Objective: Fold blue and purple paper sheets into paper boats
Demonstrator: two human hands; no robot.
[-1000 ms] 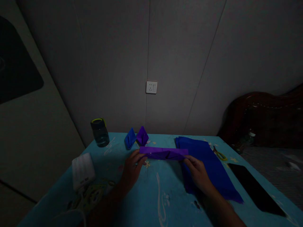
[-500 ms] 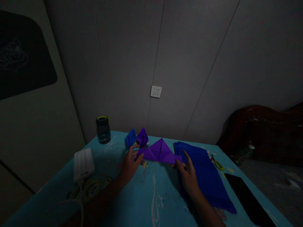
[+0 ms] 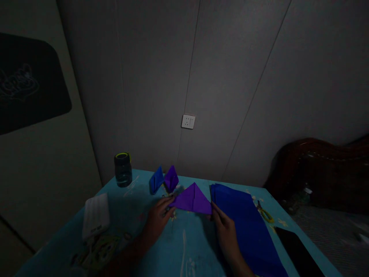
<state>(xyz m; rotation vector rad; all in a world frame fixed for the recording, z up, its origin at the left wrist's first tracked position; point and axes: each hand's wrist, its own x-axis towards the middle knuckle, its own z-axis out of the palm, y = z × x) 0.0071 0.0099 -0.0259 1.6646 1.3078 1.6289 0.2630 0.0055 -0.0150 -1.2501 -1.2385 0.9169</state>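
Note:
A purple paper (image 3: 192,199), folded into a triangle, lies on the light-blue table (image 3: 184,250). My left hand (image 3: 159,217) pinches its left corner and my right hand (image 3: 225,227) pinches its right corner. Right of the triangle, partly under my right hand, lies a stack of dark-blue paper sheets (image 3: 245,227). Behind my left hand stand two small folded paper pieces, one blue (image 3: 156,179) and one purple (image 3: 171,178).
A dark jar with a yellow-green rim (image 3: 122,169) stands at the back left. A white power bank (image 3: 96,216) with a cable lies near the left edge. Yellow-handled scissors (image 3: 264,213) and a black phone (image 3: 296,252) lie on the right. The room is dim.
The purple paper went from a long flat strip to a triangle held between both hands. The view tilted up slightly.

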